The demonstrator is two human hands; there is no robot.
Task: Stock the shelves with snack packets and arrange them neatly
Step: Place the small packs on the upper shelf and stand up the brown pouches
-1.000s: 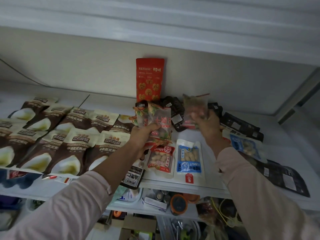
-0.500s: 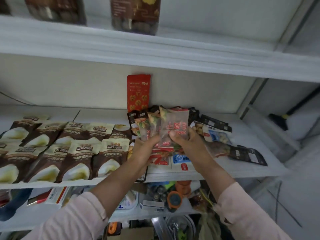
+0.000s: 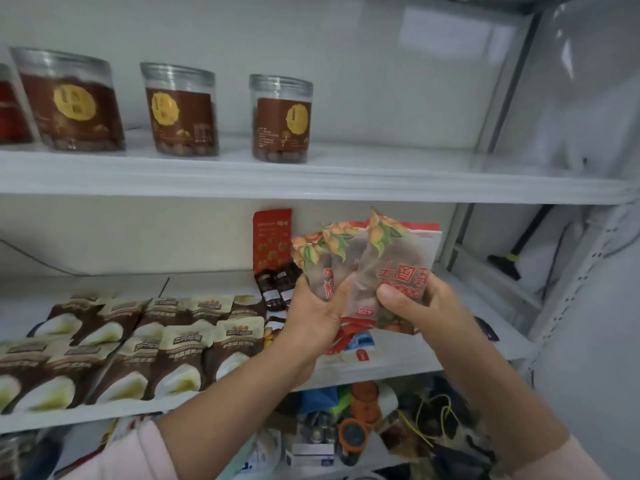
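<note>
Since half a second before, both hands had lifted off the shelf and the bundle they shared had opened into a fan, while the upper shelf (image 3: 346, 181) came fully into sight.

From the head camera, the left hand (image 3: 313, 313) gripped the lower left part of the fanned snack packets (image 3: 391, 258), thumb over the front and fingers tucked behind. The right hand (image 3: 419, 303) pinched the right-most packet, thumb pressed on its red lettering and fingers curled round the back. The packets stood upright in the air above the middle shelf (image 3: 398, 370), in front of its back wall, touching nothing but the hands.

Left of them a red packet (image 3: 272, 242) leaned against the wall, with dark packets (image 3: 277, 287) at its foot. Brown-and-cream packets (image 3: 180, 355) lay in overlapping rows across the left of that shelf. A blue-and-white packet (image 3: 360, 341) lay under the hands. Lidded jars (image 3: 281, 117) stood apart on the upper shelf. Mixed clutter (image 3: 353, 434) filled the shelf below.
</note>
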